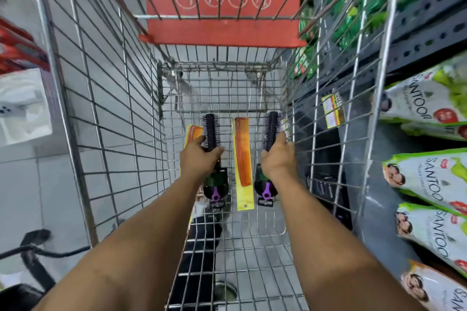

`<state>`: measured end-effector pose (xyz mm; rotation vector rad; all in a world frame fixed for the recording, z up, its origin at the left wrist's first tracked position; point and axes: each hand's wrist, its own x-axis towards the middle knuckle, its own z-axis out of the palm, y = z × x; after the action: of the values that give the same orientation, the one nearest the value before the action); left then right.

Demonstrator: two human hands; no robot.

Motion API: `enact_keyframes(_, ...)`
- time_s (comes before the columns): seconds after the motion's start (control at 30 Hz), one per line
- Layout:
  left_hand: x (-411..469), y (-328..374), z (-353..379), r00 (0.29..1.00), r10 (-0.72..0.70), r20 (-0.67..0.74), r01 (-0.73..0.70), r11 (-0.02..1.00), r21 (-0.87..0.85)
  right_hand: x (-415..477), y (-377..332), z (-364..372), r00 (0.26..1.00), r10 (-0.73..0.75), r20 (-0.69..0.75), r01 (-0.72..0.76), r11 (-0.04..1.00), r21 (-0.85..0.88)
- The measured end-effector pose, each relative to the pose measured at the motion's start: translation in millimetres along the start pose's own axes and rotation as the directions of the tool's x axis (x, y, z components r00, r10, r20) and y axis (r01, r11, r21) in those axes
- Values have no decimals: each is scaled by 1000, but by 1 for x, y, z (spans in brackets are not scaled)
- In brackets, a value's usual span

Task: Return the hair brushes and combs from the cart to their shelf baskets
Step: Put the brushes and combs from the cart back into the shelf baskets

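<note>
Brushes: 2 round black-bristle hair brushes w/ purple hang loops on dark pkg cards, both low in the wire cart [106, 113], bristle ends pointing away from the person.
Left brush [211, 134]: left of the centre comb, handle wrapped by the left hand [199, 158]; card end sticks out below the wrist.
Right brush [271, 130]: close to the cart's right wall, handle gripped by the right hand [278, 159]; card end shows below the wrist too.
Hands: both closed round a brush handle, fingers curled, thumbs on top; arms reach in side by side.
Centre comb [243, 154]: orange, on a long yellow card, flat on the cart floor btwn the 2 brushes, untouched.
2nd comb [193, 132]: orange on yellow card, at the left edge, mostly hidden behind left hand & arm.
Cart seat flap [222, 33]: red, at the far end, above the goods.
Shelf, right side: white-green pouches [429, 98] marked SANTOO; yellow price tag [333, 110] on the shelf edge.
</note>
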<state>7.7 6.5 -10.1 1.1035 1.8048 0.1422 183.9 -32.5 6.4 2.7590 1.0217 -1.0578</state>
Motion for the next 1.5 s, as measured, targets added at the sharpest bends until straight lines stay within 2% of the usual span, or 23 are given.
enact_keyframes(0.13,-8,13,-15,999,1,51,6,989,-148,-11,-13,-17,1000,22,10,-22,999,45)
enact_keyframes(0.23,-14,22,-28,999,20,47,-10,979,-206,-23,-18,-29,999,35,41,-37,998,47)
enact_keyframes(0.3,-21,29,-38,997,35,61,-20,970,-242,-34,-19,-38,999,19,44,-24,994,109)
enact_keyframes(0.6,-70,72,-79,986,157,61,-138,960,-246,-96,-26,-100,998,-60,-12,60,925,375)
enact_keyframes(0.9,-158,125,-106,928,319,190,-260,923,-283,-171,-12,-171,986,-143,-81,164,873,460)
enact_keyframes(1.17,-241,169,-129,830,448,331,-360,885,-295,-249,20,-227,969,-185,-166,248,777,578)
enact_keyframes(1.37,-311,202,-121,736,546,401,-450,837,-313,-305,74,-254,957,-110,-268,263,715,648)
enact_keyframes(1.5,-351,219,-102,671,562,484,-485,826,-286,-337,111,-270,939,-52,-340,285,670,685)
